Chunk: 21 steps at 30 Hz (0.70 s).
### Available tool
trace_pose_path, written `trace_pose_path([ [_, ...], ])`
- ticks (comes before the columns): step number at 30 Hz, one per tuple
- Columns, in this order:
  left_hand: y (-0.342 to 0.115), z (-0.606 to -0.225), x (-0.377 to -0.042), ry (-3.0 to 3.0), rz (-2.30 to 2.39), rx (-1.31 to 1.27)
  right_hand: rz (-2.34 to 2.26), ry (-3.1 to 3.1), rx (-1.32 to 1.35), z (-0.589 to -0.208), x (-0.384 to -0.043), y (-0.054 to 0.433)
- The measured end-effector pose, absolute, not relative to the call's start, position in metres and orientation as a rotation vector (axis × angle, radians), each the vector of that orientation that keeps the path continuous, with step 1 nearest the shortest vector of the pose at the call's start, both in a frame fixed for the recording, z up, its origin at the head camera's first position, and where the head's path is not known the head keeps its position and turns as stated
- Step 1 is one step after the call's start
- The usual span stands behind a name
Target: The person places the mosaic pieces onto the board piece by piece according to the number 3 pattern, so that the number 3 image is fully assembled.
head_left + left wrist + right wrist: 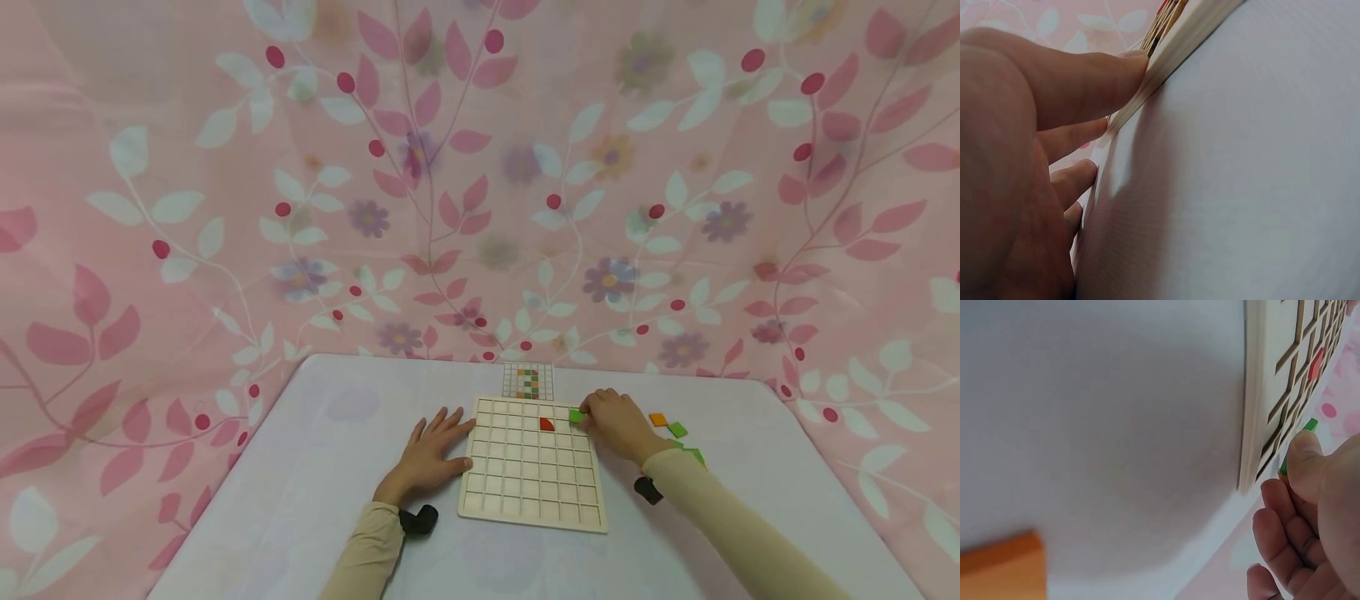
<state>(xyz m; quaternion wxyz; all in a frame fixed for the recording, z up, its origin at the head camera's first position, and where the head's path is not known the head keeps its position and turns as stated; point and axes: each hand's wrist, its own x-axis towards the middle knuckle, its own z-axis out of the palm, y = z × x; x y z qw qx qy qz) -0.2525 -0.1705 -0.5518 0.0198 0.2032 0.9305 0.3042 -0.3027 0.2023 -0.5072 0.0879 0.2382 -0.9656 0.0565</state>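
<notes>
Right hand pinches a green tile at the grid board's far right corner; can't tell if tile touches board. Left hand: fingers spread, not gripping, thumb and index on the board's left edge. Red piece sits in a cell near the board's far edge. Pattern card at the table's far edge. Orange tile off the board's right edge
</notes>
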Motion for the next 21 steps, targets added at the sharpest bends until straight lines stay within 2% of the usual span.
trace_pose_path([
  [21, -0.17, -0.548, -0.25, 2.887, 0.966, 0.67, 0.292, -2.927, 0.719, -0.508, -0.305, 0.17],
])
